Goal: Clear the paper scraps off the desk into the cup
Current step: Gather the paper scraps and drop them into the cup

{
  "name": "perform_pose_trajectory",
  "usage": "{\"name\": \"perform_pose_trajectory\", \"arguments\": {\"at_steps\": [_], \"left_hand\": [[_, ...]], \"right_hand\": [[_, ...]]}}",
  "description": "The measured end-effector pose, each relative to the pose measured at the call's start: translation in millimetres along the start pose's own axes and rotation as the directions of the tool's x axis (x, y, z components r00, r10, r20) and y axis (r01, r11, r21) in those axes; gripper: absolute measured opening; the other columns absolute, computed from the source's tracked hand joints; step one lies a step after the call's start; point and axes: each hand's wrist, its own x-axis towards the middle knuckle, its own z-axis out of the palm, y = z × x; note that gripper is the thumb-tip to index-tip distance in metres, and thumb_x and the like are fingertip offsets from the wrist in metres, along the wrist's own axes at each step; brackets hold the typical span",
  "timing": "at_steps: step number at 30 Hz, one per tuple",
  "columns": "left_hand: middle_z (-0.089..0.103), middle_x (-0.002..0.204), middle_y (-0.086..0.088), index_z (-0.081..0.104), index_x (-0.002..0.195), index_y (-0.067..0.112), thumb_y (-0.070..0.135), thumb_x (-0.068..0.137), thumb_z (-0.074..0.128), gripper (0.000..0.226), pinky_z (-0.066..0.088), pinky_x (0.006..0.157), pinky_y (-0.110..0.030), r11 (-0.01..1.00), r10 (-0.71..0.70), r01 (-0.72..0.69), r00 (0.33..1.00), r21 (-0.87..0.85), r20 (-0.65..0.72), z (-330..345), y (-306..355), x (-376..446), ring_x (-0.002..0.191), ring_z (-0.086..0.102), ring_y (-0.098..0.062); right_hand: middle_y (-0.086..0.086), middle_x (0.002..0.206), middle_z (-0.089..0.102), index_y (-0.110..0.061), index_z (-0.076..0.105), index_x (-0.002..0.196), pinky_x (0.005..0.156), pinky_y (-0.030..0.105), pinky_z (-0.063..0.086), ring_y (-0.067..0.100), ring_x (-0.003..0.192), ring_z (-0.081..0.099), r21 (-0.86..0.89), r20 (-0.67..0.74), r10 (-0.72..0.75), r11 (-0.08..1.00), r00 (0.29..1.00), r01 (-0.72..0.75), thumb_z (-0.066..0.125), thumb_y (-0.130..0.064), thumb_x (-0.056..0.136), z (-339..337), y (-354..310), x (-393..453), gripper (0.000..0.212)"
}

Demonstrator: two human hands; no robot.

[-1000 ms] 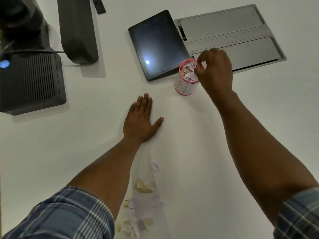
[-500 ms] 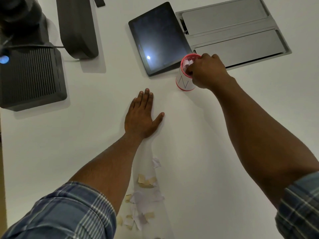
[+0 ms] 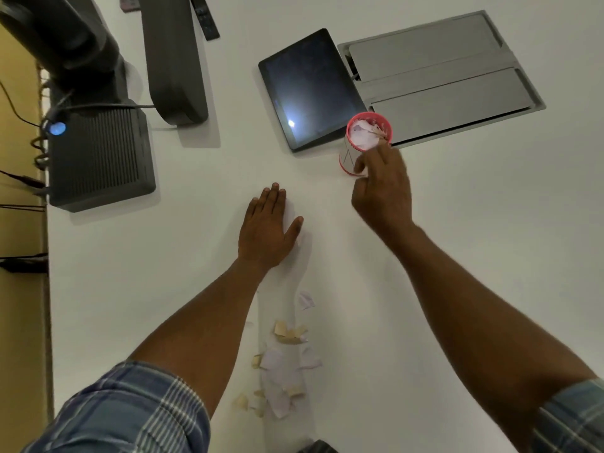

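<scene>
A white paper cup [image 3: 347,158] with a red rim stands on the white desk [image 3: 457,223], filled with paper scraps. My right hand [image 3: 382,188] hovers just in front of the cup, fingers loosely spread and holding nothing; it hides the cup's near side. My left hand [image 3: 266,230] lies flat, palm down, on the far end of a long white paper sheet [image 3: 287,328]. Several white and tan paper scraps [image 3: 284,358] lie on that sheet near me, between my forearms.
A dark tablet [image 3: 310,89] lies just left of the cup. A grey metal cable hatch [image 3: 438,80] sits behind it. At the left stand a black ribbed box [image 3: 98,155] with a blue light and a dark monitor foot [image 3: 173,60].
My right hand has drawn back from the cup's mouth toward me and loosened. The left hand stays flat on the sheet.
</scene>
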Motion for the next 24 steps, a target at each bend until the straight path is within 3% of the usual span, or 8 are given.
{"name": "perform_pose_trajectory", "arguments": {"at_steps": [5, 8, 10, 14, 20, 24], "left_hand": [[0.030, 0.154, -0.009, 0.036, 0.144, 0.007, 0.037, 0.097, 0.043, 0.056, 0.015, 0.121, -0.039, 0.989, -0.113, 0.101, 0.986, -0.104, -0.120, -22, -18, -76, 0.145, 0.024, -0.022], [0.050, 0.140, -0.016, 0.051, 0.132, 0.001, 0.015, 0.093, 0.053, 0.042, 0.031, 0.114, -0.042, 0.981, -0.168, 0.144, 0.966, -0.132, -0.194, -30, -28, -125, 0.132, 0.046, -0.029], [0.062, 0.125, -0.019, 0.061, 0.121, -0.002, 0.004, 0.087, 0.058, 0.035, 0.045, 0.102, -0.044, 0.967, -0.239, 0.209, 0.944, -0.148, -0.226, -31, -32, -156, 0.117, 0.058, -0.034], [0.061, 0.121, -0.018, 0.061, 0.121, -0.002, 0.000, 0.085, 0.055, 0.036, 0.051, 0.093, -0.044, 0.938, -0.312, 0.289, 0.944, -0.192, -0.108, -26, -34, -206, 0.113, 0.057, -0.037], [0.049, 0.125, -0.008, 0.055, 0.128, 0.007, 0.019, 0.089, 0.053, 0.040, 0.049, 0.091, -0.035, 0.935, -0.275, 0.294, 0.954, -0.200, 0.119, -16, -25, -244, 0.115, 0.047, -0.026], [0.045, 0.125, -0.002, 0.053, 0.129, 0.011, 0.025, 0.092, 0.052, 0.039, 0.048, 0.090, -0.031, 0.922, -0.186, 0.242, 0.962, -0.303, 0.202, -7, -10, -275, 0.113, 0.048, -0.022]], "right_hand": [[0.010, 0.097, 0.062, -0.009, 0.064, 0.096, 0.075, 0.034, 0.046, 0.030, 0.093, 0.057, 0.150, 0.369, 0.069, 0.980, 0.927, -0.133, 0.050, 0.008, 0.067, 4, -24, -91, 0.036], [0.010, 0.118, 0.060, -0.011, 0.061, 0.121, 0.090, 0.031, 0.044, 0.028, 0.110, 0.054, 0.049, 0.571, 0.215, 0.954, 0.792, -0.295, 0.047, 0.005, 0.078, 9, -33, -132, 0.049], [0.013, 0.128, 0.053, -0.010, 0.054, 0.132, 0.094, 0.031, 0.042, 0.030, 0.117, 0.049, -0.039, 0.649, 0.273, 0.944, 0.710, -0.327, 0.043, 0.003, 0.082, 10, -38, -154, 0.053], [0.014, 0.130, 0.046, -0.009, 0.049, 0.135, 0.092, 0.032, 0.043, 0.031, 0.116, 0.045, -0.054, 0.719, 0.194, 0.973, 0.667, -0.225, 0.039, 0.004, 0.082, 10, -61, -186, 0.056], [0.008, 0.120, 0.047, -0.010, 0.053, 0.125, 0.077, 0.027, 0.044, 0.026, 0.108, 0.047, -0.005, 0.799, 0.023, 0.999, 0.600, -0.032, 0.046, 0.000, 0.087, 8, -97, -216, 0.040], [0.005, 0.123, 0.054, -0.015, 0.058, 0.125, 0.085, 0.032, 0.049, 0.024, 0.112, 0.052, 0.097, 0.849, -0.103, 0.995, 0.519, 0.039, 0.047, -0.003, 0.089, -5, -108, -228, 0.039]]}}
